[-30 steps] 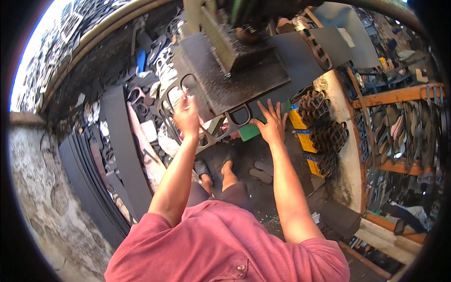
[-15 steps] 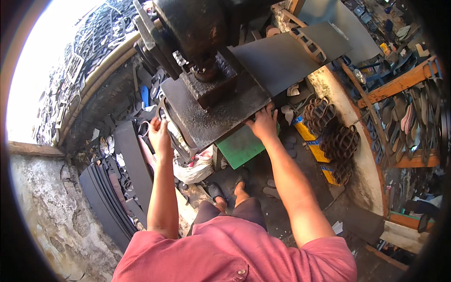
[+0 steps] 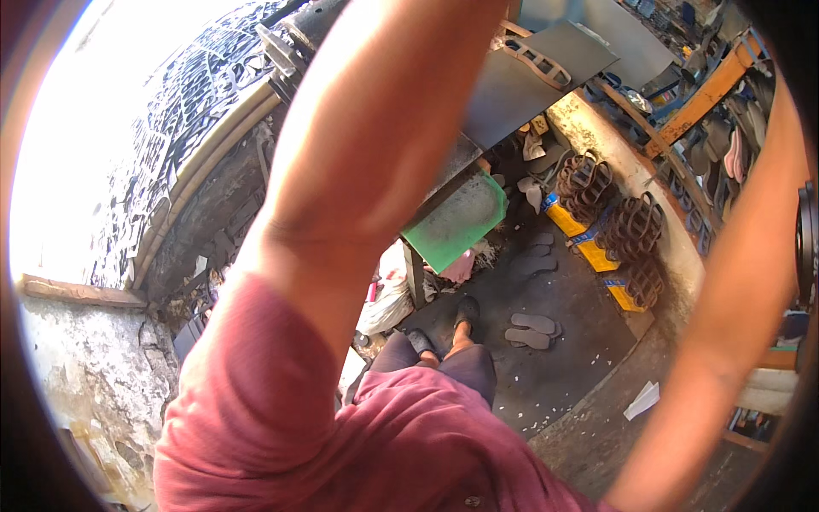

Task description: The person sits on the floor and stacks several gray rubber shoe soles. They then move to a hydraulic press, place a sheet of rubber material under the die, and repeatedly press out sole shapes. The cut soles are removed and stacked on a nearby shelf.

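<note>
My raised left forearm crosses the upper middle of the view, and its hand lies beyond the top edge. My right arm is lifted along the right side, and its hand is outside the picture. Behind the left arm most of the dark metal press (image 3: 284, 53) is hidden. A grey sheet (image 3: 533, 90) extends to the right of the press, with a sole-shaped metal cutting die (image 3: 537, 65) lying on it. Below the press sticks out a green board (image 3: 461, 224).
Brown sandal uppers (image 3: 584, 181) are piled on yellow boxes (image 3: 595, 254) at the right. Grey soles (image 3: 531, 331) lie on the dark floor near my feet. A white sack (image 3: 388, 294) sits under the press. Several sandals hang by an orange wooden beam (image 3: 712, 101).
Both hands have left the press and gone up out of view. The left arm now covers most of the machine. The view has shifted slightly.
</note>
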The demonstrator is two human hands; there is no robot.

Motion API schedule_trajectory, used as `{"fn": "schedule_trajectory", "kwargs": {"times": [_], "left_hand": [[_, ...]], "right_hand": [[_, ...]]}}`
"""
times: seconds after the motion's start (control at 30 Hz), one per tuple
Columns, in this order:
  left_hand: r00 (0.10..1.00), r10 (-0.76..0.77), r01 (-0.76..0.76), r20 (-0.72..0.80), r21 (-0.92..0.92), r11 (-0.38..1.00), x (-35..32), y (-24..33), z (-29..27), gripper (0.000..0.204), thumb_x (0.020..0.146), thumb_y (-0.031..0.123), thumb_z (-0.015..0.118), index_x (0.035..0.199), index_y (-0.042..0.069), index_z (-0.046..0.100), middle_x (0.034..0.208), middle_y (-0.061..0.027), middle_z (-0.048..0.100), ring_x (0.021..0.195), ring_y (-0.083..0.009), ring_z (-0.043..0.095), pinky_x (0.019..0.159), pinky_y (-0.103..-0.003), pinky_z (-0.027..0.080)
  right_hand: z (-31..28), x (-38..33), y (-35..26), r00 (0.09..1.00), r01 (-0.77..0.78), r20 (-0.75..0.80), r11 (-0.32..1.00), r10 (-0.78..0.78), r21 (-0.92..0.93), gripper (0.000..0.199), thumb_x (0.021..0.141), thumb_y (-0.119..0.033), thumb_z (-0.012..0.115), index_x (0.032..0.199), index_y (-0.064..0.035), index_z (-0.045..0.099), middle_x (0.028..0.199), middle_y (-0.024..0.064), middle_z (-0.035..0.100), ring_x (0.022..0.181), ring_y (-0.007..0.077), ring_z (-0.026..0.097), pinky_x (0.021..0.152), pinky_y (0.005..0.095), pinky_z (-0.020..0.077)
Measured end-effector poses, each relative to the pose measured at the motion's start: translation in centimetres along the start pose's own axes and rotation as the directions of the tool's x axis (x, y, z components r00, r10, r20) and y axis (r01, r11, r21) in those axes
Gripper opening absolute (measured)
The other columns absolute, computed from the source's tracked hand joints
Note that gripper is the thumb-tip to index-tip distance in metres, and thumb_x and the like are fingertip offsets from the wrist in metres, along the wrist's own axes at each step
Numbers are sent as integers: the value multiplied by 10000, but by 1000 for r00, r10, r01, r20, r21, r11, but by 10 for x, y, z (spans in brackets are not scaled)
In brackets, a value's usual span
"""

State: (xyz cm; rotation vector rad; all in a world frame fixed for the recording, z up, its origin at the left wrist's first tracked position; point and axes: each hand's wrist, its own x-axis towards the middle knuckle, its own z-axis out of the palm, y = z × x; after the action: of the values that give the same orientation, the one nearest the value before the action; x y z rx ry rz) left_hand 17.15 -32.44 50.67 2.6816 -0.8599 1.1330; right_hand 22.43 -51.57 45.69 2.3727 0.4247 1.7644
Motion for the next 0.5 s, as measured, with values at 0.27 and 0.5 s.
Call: {"fn": "schedule_trajectory", "kwargs": {"times": [0.27,0.5], "left_hand": [[675,196,-229,712,-50,972,-231,56,257,232,905,381,650,990,197,763,1027,33,675,1113,-183,603,921,-380,450],[814,-163,460,557,-449,766,-423,81,185,767,886,478,758,1488,104,464,1537,-142,482,1523,-295,330,1267,-567,163]], "right_hand": [[9,-414,-203,747,-585,525,779,408,228,576,941,-384,716,1388,-47,580,1341,202,631,1179,398,628,1014,521,487],[-89,-281,-84,597,-507,689,859,411,-73,707,887,-612,713,1394,-133,598,1242,127,693,1156,370,624,992,509,454]]}}
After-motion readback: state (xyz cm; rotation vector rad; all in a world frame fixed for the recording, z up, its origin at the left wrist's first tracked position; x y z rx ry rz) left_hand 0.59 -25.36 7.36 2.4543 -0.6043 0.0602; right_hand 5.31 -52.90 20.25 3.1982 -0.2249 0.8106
